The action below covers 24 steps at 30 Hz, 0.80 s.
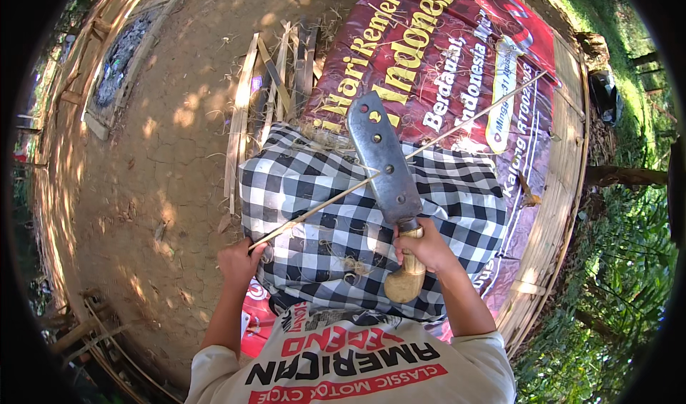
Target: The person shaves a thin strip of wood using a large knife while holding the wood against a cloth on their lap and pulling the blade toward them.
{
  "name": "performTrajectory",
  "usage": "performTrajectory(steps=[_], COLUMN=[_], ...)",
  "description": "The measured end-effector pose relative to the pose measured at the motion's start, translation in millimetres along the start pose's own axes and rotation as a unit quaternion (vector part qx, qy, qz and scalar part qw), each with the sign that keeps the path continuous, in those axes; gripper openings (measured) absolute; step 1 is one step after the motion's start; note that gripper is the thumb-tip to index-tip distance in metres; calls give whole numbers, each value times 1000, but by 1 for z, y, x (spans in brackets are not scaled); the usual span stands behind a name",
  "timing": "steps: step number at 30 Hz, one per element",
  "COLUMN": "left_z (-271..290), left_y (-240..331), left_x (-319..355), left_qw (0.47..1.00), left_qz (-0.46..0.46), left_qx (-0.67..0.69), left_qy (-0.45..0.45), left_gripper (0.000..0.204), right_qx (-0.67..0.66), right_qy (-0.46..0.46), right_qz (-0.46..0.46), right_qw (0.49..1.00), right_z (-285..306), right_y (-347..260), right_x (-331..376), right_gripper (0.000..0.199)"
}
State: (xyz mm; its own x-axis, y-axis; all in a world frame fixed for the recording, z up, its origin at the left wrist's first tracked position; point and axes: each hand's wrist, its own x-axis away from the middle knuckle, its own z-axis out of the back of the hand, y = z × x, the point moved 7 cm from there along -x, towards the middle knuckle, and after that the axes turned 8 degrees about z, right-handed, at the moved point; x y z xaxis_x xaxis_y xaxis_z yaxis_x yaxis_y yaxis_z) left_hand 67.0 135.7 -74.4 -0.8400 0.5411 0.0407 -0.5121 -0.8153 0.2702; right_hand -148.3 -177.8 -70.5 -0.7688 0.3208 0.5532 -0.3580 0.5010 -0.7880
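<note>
My left hand (239, 262) is closed on the near end of a long thin bamboo strip (314, 212), which slants away to the far right. My right hand (427, 247) grips the curved wooden handle (404, 284) of a machete. Its broad grey blade (391, 171), pierced with several holes, points away from me and lies across the strip; the strip passes under the blade. Beneath both is a black-and-white checked cloth (457, 207) over my lap, with curly shavings (355, 266) on it.
Ahead lies a red printed banner (400, 68) strewn with shavings. Split bamboo pieces (243, 118) rest on the bare soil (171, 189) to its left. A bamboo edge (554, 239) runs along the right, with greenery beyond. A framed ash pit (121, 64) sits at the far left.
</note>
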Motion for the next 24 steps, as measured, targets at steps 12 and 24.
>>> performTrajectory(steps=[12,24], left_z=[-9,-9], left_y=[-2,1], left_x=[3,5], left_qw=[999,997], left_qz=[35,42], left_qx=[36,63], left_qy=[-2,-6], left_gripper=[49,48], right_qx=[-20,-25], right_qy=[65,75], right_qz=[66,70], right_qw=[996,994], right_z=[12,22], right_y=[-23,-29], right_x=[-3,1], right_gripper=[14,14])
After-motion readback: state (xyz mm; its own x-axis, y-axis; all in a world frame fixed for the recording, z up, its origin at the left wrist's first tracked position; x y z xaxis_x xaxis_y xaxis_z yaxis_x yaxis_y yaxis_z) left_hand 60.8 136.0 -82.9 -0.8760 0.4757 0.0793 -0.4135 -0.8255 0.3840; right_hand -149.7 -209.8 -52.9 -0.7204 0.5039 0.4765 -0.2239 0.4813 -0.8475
